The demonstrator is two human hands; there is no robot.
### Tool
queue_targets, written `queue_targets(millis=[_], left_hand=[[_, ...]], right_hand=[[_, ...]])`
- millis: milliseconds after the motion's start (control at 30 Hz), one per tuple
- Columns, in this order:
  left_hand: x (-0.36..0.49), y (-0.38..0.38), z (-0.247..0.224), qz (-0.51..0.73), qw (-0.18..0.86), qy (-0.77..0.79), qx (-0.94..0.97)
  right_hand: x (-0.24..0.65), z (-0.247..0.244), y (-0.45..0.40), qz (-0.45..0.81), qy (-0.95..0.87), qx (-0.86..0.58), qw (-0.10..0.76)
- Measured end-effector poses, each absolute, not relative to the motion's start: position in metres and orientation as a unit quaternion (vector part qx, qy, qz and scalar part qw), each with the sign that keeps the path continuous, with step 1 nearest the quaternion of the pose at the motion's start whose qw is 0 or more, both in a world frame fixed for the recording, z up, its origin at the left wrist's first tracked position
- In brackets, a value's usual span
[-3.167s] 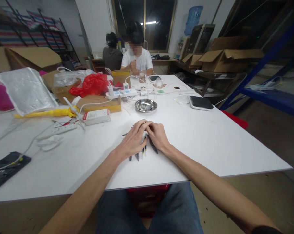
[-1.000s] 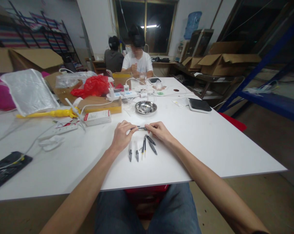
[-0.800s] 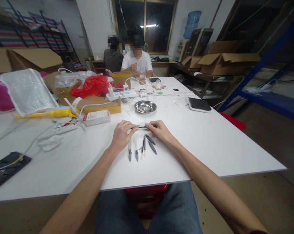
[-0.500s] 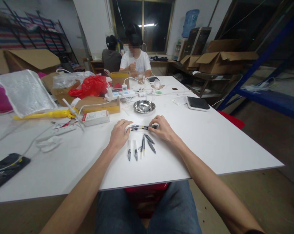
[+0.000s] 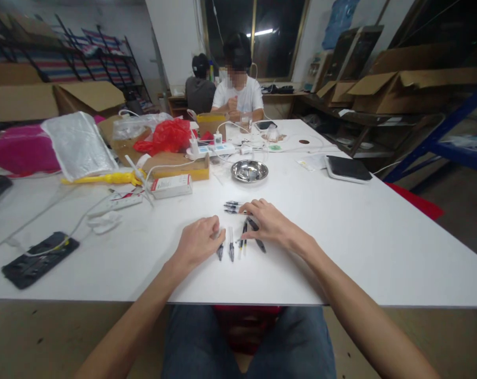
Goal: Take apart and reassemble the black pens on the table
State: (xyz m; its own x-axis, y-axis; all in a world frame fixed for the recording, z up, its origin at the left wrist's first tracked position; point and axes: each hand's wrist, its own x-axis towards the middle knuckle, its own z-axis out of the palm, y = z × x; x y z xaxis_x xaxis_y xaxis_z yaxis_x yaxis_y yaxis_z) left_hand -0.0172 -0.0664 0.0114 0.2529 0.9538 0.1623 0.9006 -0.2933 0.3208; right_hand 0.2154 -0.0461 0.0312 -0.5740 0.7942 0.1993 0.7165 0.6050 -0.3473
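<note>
The left hand (image 5: 199,243) is laid palm down on the white table (image 5: 341,252), with its fingers loosely curled. Nothing is seen pinched in it, and its fingertips are just beside the upper end of the leftmost upright pen. The right hand (image 5: 272,221) is also palm down, with its fingers spread and nothing seen gripped. Its fingertips are close to the right end of a small bunch of pens (image 5: 234,207) laid crosswise, side by side, on the table.

Below that bunch, a row of pens (image 5: 236,243) is laid out between the two hands, with their tips toward the person. The two rightmost pens are angled, and their upper ends run up to the lower edge of the right hand. Whether they are touched by it cannot be told.

A steel bowl (image 5: 249,171) is placed beyond the hands, with a white box (image 5: 171,186) to its left and a black pad (image 5: 348,168) to its right. Farther off, a power strip (image 5: 209,151) is set in front of a red plastic bag (image 5: 167,136), and cables are strewn across the table. A black device (image 5: 39,259) is lying at the left, connected to a thin cable. At the far end of the table, a co-worker in a white T-shirt (image 5: 238,97) is seated, and another seated person (image 5: 200,89) is seen beyond, facing away.
</note>
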Motion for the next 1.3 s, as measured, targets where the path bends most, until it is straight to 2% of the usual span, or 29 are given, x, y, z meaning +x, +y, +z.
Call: queue_targets(millis=[200,367,467,667,800,933,1133,1300], left_hand=[[-0.015,-0.063,0.012,0.113,0.062,0.573,0.809],[-0.017,-0.052,0.019,0.092,0.035,0.584,0.806],[-0.019,-0.036,0.025,0.15,0.065,0.598,0.785],[-0.003,0.001,0.035,0.374,0.083,0.537,0.752],[0.007,0.006,0.025,0.435,0.121,0.463,0.763],[0.008,-0.002,0.013,0.454,0.142,0.437,0.763],[0.011,-0.014,0.009,0.409,0.154,0.436,0.787],[0.015,-0.019,0.01,0.406,0.119,0.441,0.791]], right_hand=[[0.217,0.033,-0.057,0.13,-0.885,-0.438,0.091],[0.211,0.039,-0.061,0.13,-0.881,-0.452,0.057],[0.209,0.042,-0.062,0.133,-0.877,-0.46,0.044],[0.205,0.048,-0.067,0.138,-0.87,-0.472,0.033],[0.203,0.048,-0.069,0.136,-0.868,-0.477,0.029],[0.203,0.042,-0.066,0.135,-0.869,-0.474,0.051],[0.194,0.036,-0.07,0.096,-0.862,-0.494,0.064],[0.193,0.039,-0.073,0.093,-0.859,-0.5,0.057]])
